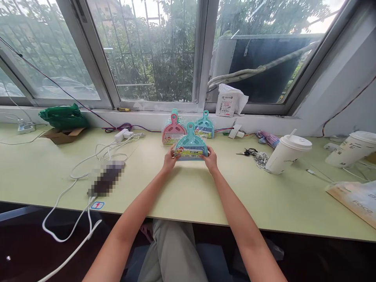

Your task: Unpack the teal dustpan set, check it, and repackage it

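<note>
A teal mini dustpan-and-brush set (190,145) in clear wrapping stands upright on the pale green desk (182,196). My left hand (169,158) grips its left lower edge and my right hand (210,159) grips its right lower edge. Behind it, against the window ledge, lean a pink set (173,133) and another teal set (204,126), with more stacked behind the pink one.
A white paper cup with a straw (286,153) lies tilted at the right, next to keys (253,154) and a second cup (351,148). At left are white cables (85,164), a charger (122,135), a blurred device (105,179), a green bag (63,116).
</note>
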`<state>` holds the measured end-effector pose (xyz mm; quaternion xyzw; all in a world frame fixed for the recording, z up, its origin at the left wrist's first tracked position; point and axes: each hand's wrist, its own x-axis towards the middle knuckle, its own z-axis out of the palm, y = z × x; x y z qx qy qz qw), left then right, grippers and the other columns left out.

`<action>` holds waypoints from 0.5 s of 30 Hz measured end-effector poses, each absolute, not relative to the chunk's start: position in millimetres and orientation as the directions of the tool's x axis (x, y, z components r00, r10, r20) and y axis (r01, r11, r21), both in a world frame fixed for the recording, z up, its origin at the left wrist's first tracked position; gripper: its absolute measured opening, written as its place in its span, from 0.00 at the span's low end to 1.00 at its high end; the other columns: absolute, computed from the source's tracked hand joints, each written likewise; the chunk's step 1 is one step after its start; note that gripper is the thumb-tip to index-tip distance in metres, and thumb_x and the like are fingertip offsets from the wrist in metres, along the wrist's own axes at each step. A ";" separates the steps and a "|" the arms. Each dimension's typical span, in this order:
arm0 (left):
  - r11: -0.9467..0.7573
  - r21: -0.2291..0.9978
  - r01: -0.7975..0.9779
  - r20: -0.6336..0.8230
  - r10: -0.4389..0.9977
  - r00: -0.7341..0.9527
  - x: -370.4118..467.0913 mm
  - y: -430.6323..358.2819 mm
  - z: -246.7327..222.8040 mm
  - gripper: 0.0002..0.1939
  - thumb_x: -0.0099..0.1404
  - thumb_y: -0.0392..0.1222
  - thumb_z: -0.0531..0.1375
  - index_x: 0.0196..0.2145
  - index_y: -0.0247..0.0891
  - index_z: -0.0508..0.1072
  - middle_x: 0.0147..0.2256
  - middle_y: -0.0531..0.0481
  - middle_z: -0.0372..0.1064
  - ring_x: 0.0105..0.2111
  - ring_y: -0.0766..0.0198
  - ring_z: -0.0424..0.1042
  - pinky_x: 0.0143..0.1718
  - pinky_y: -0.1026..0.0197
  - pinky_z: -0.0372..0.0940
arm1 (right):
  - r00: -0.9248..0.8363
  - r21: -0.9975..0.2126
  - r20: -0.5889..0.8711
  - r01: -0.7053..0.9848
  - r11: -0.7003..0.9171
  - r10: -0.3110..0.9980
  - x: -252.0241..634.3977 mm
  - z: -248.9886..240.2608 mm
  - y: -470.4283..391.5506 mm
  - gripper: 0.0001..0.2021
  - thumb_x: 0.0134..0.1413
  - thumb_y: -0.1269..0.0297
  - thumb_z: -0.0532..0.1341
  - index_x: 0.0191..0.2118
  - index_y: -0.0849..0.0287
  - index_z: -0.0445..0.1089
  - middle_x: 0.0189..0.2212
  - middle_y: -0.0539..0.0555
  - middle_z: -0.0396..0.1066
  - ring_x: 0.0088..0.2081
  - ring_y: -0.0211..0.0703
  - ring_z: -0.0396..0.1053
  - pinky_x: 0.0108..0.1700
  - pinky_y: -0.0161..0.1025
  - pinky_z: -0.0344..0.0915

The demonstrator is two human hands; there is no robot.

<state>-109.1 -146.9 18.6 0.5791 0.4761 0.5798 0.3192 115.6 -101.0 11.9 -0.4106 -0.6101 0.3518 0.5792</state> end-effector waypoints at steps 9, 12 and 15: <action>-0.462 0.785 0.413 0.515 0.857 -0.020 -44.4 -61.5 26.7 0.24 0.60 0.31 0.56 0.55 0.41 0.63 0.46 0.45 0.70 0.44 0.58 0.69 0.49 0.54 0.62 | 0.143 -0.700 0.607 0.562 0.440 0.782 169.5 0.8 -23.4 0.24 0.51 0.56 0.57 0.54 0.56 0.57 0.44 0.60 0.72 0.41 0.53 0.71 0.40 0.47 0.67; -0.475 0.777 0.413 0.533 0.846 -0.028 -24.6 -16.3 14.6 0.25 0.60 0.29 0.55 0.56 0.39 0.61 0.51 0.42 0.66 0.50 0.55 0.66 0.53 0.51 0.58 | 0.136 -0.655 0.646 0.604 0.454 0.751 181.0 -6.2 20.6 0.24 0.52 0.60 0.56 0.55 0.57 0.56 0.46 0.61 0.70 0.44 0.51 0.70 0.42 0.46 0.67; -0.457 0.832 0.315 0.503 0.861 -0.080 -14.9 32.5 5.7 0.25 0.60 0.29 0.55 0.55 0.35 0.61 0.54 0.37 0.62 0.54 0.53 0.62 0.57 0.49 0.55 | 0.116 -0.608 0.691 0.626 0.487 0.714 182.0 -10.4 68.7 0.25 0.53 0.61 0.54 0.58 0.59 0.55 0.50 0.64 0.67 0.45 0.51 0.70 0.43 0.46 0.67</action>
